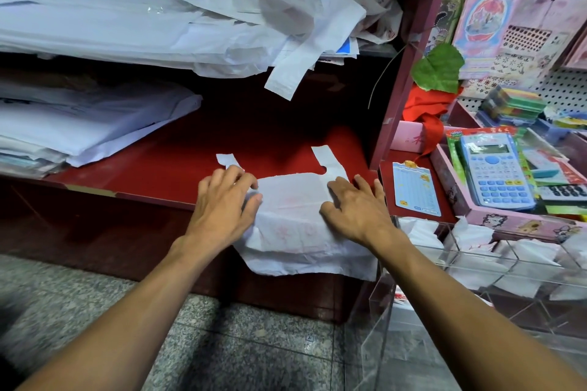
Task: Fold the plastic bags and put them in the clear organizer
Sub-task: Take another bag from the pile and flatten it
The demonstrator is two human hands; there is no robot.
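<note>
Head view: both hands lie palm-down on a white bag (295, 216) spread on the red shelf (178, 168), its lower edge hanging over the front. The left hand (222, 203) presses its left side, fingers loosely spread; the right hand (355, 206) presses the right side — arms reaching forward. The organizer (476, 263) stands just right, holding folded bags.

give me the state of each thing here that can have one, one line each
plastic bag: spread flat on the red shelf, lower edge hanging over the front, not yet folded
left hand: open, pressing the bag's left side
right hand: open, pressing the bag's right side
loose bags: crumpled heap on the upper shelf
clear organizer: open, white bags already in its compartments
calculator: lying in its packaging, in the pink tray
</note>
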